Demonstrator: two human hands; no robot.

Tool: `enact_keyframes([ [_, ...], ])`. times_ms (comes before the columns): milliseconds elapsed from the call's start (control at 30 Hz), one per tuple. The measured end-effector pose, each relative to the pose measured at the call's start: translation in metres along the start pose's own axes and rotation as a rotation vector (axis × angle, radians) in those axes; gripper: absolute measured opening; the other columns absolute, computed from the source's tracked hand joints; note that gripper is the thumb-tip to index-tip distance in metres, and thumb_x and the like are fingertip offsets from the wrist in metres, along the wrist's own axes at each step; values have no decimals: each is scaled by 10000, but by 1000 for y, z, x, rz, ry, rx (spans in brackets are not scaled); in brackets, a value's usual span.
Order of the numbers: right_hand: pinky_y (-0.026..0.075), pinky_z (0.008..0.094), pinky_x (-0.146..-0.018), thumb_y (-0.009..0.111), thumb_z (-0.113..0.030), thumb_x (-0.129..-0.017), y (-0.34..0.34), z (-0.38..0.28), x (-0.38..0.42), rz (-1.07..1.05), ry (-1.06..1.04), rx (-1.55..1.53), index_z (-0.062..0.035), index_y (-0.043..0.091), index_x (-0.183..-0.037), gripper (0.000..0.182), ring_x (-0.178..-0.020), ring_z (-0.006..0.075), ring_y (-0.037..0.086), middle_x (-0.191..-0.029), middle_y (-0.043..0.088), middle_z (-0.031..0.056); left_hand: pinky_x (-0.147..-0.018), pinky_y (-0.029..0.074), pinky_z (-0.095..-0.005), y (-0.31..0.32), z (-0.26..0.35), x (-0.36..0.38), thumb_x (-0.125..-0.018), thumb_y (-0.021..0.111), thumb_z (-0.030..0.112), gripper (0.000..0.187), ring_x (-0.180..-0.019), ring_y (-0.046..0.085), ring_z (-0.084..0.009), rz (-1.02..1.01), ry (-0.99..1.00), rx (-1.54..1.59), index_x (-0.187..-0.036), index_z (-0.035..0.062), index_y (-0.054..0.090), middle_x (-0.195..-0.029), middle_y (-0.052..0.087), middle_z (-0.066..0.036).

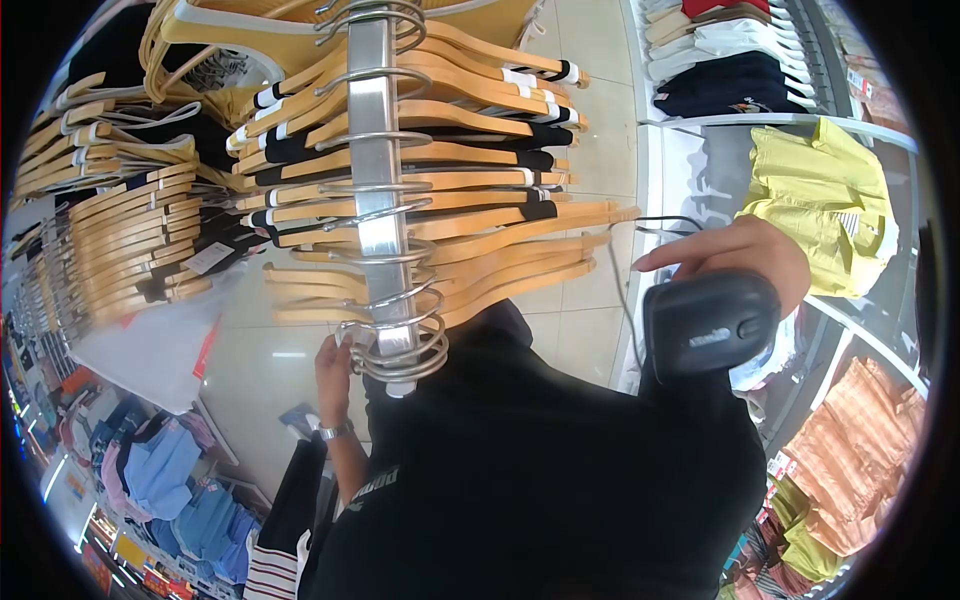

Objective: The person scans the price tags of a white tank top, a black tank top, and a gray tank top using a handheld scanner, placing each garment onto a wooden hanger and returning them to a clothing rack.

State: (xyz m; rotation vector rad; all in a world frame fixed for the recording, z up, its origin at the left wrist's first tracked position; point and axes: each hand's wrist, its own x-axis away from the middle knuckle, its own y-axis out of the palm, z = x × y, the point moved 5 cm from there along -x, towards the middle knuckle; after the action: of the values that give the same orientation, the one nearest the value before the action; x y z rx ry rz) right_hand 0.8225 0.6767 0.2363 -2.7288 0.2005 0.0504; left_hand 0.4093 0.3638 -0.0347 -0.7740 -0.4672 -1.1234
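Wooden hangers (500,235) hang by metal hooks from a shiny rail (375,150) in front of me, several with black or white bands near their ends. At the near end of the rail, my left hand (333,372), a watch on its wrist, has its fingers closed at a hanger hook (352,333). My right hand (750,250) is off to the right of the hangers, index finger stretched toward their tips. A black pouch-like case (710,325) covers its wrist area and hides part of the hand. A thin dark cord (625,300) runs beside the case.
More wooden hangers (135,235) with garments crowd the left. Shelves on the right hold a yellow garment (820,205), peach clothing (860,450) and a dark folded stack (725,85). Blue clothes (165,470) lie lower left. Tiled floor (265,370) shows below the rail.
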Motion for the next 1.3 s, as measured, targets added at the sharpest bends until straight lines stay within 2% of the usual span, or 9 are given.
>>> enact_keyframes([
  [67, 604, 383, -721, 828, -205, -686, 1, 1, 2, -4, 159, 4, 64, 679, -928, 392, -866, 355, 739, -1196, 667, 268, -581, 426, -229, 2, 5, 0, -1005, 584, 239, 238, -640, 518, -66, -13, 13, -5, -1052, 17, 655, -780, 654, -15],
  [133, 588, 420, -831, 818, -219, -669, 3, -5, -6, 33, 350, -16, 60, 683, -950, 419, -972, 385, 718, -1236, 649, 263, -553, 427, -227, 2, 11, 0, -1013, 571, 224, 232, -635, 523, -67, -8, 19, -10, -1065, 11, 650, -760, 614, -3],
  [233, 474, 460, -1036, 784, -208, -693, 8, 10, -34, 17, 50, 166, 78, 678, -982, 420, -1202, 412, 604, -1335, 577, 285, -557, 433, -225, 6, 13, -2, -1021, 555, 210, 230, -636, 533, -74, -43, 34, 44, -1080, 6, 646, -781, 623, -10],
  [267, 381, 461, -1120, 769, -189, -720, 16, 18, -40, 7, 70, 185, 85, 676, -1058, 446, -1349, 415, 465, -1437, 490, 277, -559, 436, -226, 7, 16, -2, -1022, 542, 190, 231, -634, 539, -79, -66, 8, 40, -1096, -4, 643, -798, 626, -17],
  [400, 431, 443, -1070, 769, -130, -725, 33, 31, -67, 13, 86, 86, 29, 679, -1165, 476, -1296, 418, 507, -1447, 490, 236, -556, 431, -228, 10, 16, -5, -1009, 542, 172, 239, -602, 522, -84, -73, 9, 117, -1125, -16, 633, -809, 629, -22],
  [700, 465, 434, -1009, 792, -95, -686, 47, 42, -86, -23, 32, 45, 46, 686, -1097, 448, -1255, 403, 535, -1422, 511, 230, -556, 423, -240, 9, 2, -2, -995, 586, 232, 248, -564, 521, -95, -32, -45, 130, -1064, 12, 675, -882, 728, -90],
  [1000, 520, 351, -883, 854, -110, -720, 55, 54, -94, -2, -47, -186, 2, 498, -1355, 736, -1018, 285, 654, -1207, 634, 153, -536, 447, -234, 11, 0, -2, -998, 582, 220, 259, -550, 525, -86, -55, -30, 153, -1092, -16, 632, -890, 718, -91],
  [1200, 526, 351, -881, 878, -121, -692, 63, 56, -92, 92, 42, -278, -4, 578, -1255, 648, -1006, 280, 664, -1144, 679, 141, -538, 444, -235, 9, -1, -1, -992, 596, 235, 282, -551, 525, -86, -53, -10, 133, -1108, -20, 624, -901, 726, -101],
  [1300, 524, 359, -894, 885, -125, -665, 64, 57, -89, 136, 73, -179, -1, 591, -1250, 666, -1020, 294, 667, -1129, 690, 157, -539, 440, -232, 9, -1, 0, -991, 597, 234, 280, -553, 527, -86, -62, 5, 147, -1109, -19, 624, -895, 727, -101],
])
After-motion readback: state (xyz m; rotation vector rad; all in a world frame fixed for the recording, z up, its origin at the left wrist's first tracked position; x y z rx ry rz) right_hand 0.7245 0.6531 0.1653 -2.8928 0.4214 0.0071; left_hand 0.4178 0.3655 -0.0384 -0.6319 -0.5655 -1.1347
